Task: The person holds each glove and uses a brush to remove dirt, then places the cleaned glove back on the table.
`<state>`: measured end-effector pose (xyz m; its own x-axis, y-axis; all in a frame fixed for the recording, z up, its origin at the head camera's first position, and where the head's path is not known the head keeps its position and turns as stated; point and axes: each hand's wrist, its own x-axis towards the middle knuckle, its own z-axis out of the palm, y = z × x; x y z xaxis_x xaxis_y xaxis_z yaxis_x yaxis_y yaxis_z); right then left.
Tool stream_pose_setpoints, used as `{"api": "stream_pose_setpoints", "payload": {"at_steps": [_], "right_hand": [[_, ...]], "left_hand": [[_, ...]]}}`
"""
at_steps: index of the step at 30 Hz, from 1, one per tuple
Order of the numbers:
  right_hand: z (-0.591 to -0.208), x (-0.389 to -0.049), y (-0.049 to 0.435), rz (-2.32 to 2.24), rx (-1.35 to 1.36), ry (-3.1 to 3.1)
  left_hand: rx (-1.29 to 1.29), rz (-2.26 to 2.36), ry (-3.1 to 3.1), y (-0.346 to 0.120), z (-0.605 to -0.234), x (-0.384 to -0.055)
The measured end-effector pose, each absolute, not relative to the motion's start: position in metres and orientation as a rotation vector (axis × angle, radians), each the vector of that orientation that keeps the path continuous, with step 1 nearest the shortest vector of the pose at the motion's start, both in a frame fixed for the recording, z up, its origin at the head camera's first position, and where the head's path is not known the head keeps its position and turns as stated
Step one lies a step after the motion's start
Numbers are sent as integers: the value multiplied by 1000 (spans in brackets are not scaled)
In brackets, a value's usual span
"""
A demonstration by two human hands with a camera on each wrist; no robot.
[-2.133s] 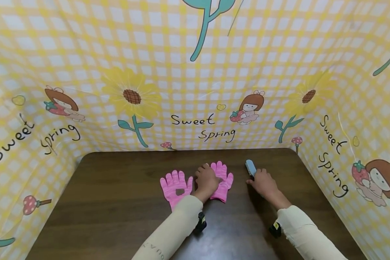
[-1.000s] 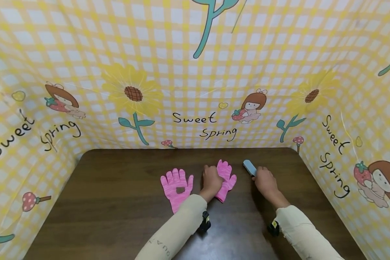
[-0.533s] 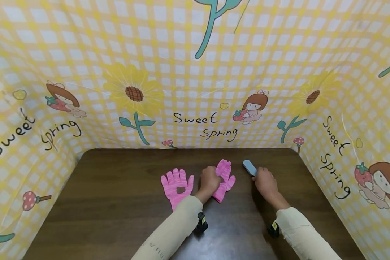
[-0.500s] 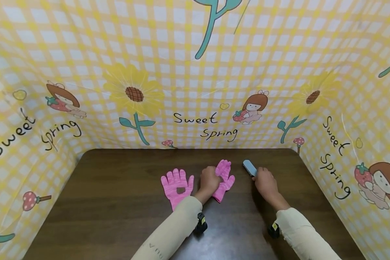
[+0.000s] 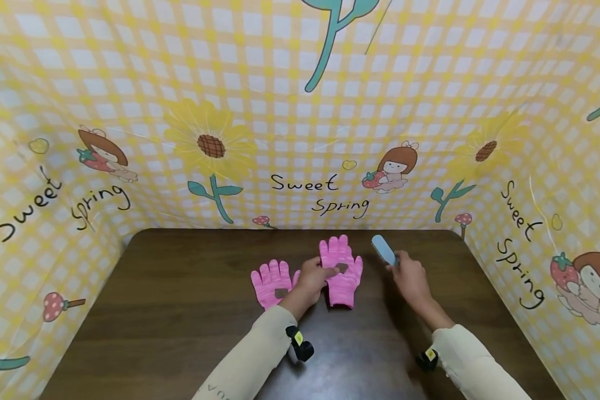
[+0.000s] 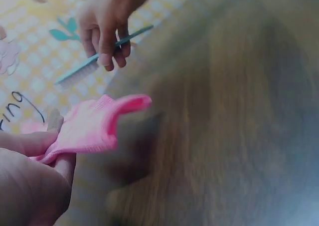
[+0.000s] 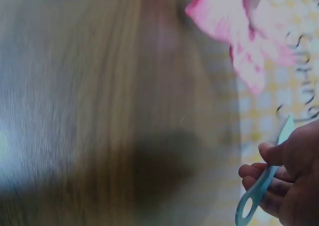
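My left hand (image 5: pixel 309 280) pinches a pink knitted glove (image 5: pixel 343 291) with a dark patch on its palm, its thumb on top near the patch. In the left wrist view the glove (image 6: pixel 87 128) is off the table, its cuff gaping toward the camera. To the right, my right hand (image 5: pixel 411 282) holds a light blue brush (image 5: pixel 383 249) by its handle. Pale bristles (image 6: pixel 79 76) show along the brush in the left wrist view. The right wrist view shows a hole in the end of the brush handle (image 7: pixel 254 195). The brush and the held glove are apart.
A second pink glove (image 5: pixel 269 283) with a similar patch lies flat on the dark wooden table (image 5: pixel 180 311), partly covered by my left hand and forearm. A yellow checked cloth (image 5: pixel 300 128) with flower prints stands around the table's back and sides.
The pinched glove has gone from bent and crumpled on the table to raised and spread, palm patch showing. My right hand has lifted the brush slightly.
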<state>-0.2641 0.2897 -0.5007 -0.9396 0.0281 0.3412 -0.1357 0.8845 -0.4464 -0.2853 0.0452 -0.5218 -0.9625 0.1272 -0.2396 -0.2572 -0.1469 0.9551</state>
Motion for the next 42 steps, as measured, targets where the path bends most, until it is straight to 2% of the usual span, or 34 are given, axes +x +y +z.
{"api": "stream_pose_setpoints", "payload": {"at_steps": [6,20,27,42], "right_hand": [[-481,-246,268,837,213,-2647],[-463,-219,217,840,399,-2752],[-462,-219,210,751,389,-2786],[-464,-218,212,569,446,-2677]], "left_hand": [[-225,2357,1519,42,-520,-278],[-90,2514,1233,48,-514,-267],[1,2507,1007,45,-511,-267],[98,2551,921,40,-509,-263]]}}
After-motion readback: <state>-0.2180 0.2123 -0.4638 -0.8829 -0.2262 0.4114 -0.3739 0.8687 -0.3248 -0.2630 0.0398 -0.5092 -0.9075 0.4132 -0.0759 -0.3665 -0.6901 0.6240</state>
